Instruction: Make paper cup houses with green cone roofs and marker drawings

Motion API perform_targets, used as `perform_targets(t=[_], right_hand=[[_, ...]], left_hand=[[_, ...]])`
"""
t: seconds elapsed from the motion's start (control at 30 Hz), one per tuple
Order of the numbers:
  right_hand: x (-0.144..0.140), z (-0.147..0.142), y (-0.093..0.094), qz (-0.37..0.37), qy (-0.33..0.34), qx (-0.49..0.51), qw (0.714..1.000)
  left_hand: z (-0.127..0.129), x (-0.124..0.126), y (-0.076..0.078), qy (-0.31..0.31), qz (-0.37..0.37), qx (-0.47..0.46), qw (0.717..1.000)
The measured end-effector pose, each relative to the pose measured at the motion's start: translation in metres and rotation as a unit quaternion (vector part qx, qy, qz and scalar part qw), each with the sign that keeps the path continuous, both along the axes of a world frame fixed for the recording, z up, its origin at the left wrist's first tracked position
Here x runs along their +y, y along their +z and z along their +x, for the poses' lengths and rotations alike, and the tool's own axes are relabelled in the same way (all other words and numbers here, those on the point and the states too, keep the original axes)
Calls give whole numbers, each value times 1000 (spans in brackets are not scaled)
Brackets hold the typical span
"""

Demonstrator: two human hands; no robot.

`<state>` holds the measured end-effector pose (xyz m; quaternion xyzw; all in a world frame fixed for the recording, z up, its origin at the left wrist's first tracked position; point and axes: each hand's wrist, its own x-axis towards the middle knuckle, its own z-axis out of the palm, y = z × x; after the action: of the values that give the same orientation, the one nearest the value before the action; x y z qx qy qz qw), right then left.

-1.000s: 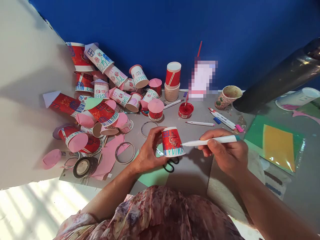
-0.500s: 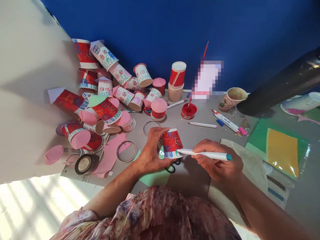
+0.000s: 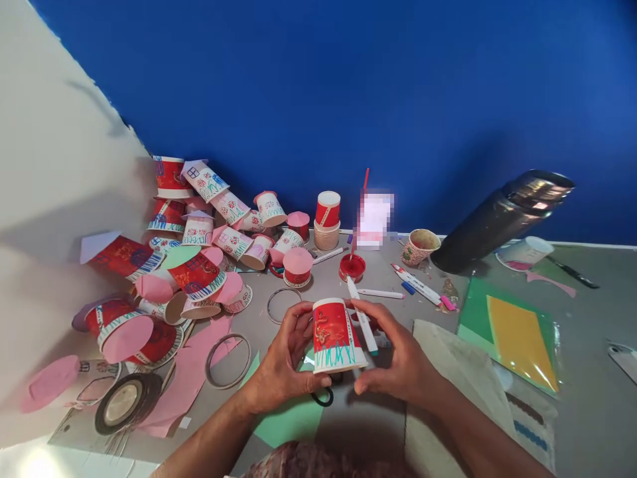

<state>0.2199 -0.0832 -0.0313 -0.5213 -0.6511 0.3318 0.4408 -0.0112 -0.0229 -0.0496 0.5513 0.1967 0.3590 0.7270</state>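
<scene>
A red paper cup (image 3: 334, 334), upside down with a white rim band and green marker strokes, sits between both my hands near the table's front. My left hand (image 3: 281, 358) grips its left side. My right hand (image 3: 395, 355) touches its right side and also holds a white marker (image 3: 363, 322) with a teal end, which points up and away from me. Black scissors (image 3: 322, 397) lie partly hidden under my hands, on a green paper sheet (image 3: 288, 418).
A heap of decorated cups (image 3: 199, 245) with pink paper lids fills the left. Tape roll (image 3: 122, 408), metal rings (image 3: 227, 360), red paint lid (image 3: 352, 267), cup stack (image 3: 327, 222), loose markers (image 3: 418, 285), a black cylinder (image 3: 497, 219), and green and yellow sheets (image 3: 512, 332) lie around.
The marker tip has left the cup and now points upward; my right hand has come in against the cup. The cup has turned. The camera has tilted up.
</scene>
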Motion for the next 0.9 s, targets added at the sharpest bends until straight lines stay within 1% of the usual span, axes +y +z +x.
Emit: perform_targets(t=[0.1,0.17,0.23,0.27,0.3,0.33,0.4,0.47,0.5,0.6,0.7,0.8,0.9], right_hand=[[1,1,2,7,8,-28,1000],[1,4,3,31,9,-51,998],[2,6,3,64,5,-101,993],[2,7,2,82,3,-134,988],[3,8,1,98,2,-168,981],[3,8,0,111,4,-198,974],[4,7,-2,125,12,-241,962],[4,8,-2,125,21,-257,958],[4,9,-1,121,25,-258,958],[3,15,6,105,29,-229,967],[-1,19,14,106,11,-147,983],[-4,17,18,155,4,-52,986],[-7,13,19,218,31,4,975]], left_hand=[[3,1,0,-19,5,3,1000],[3,3,1,-28,20,13,999],[2,5,6,-33,62,41,997],[1,5,10,-31,91,70,993],[0,6,16,-20,130,113,985],[-1,6,21,-7,178,164,970],[0,7,32,1,260,256,931],[2,7,38,5,301,297,906],[3,8,38,5,310,303,901],[5,12,34,15,309,290,905],[4,17,27,41,297,271,915],[2,20,24,58,299,264,915],[0,20,22,63,304,256,915]])
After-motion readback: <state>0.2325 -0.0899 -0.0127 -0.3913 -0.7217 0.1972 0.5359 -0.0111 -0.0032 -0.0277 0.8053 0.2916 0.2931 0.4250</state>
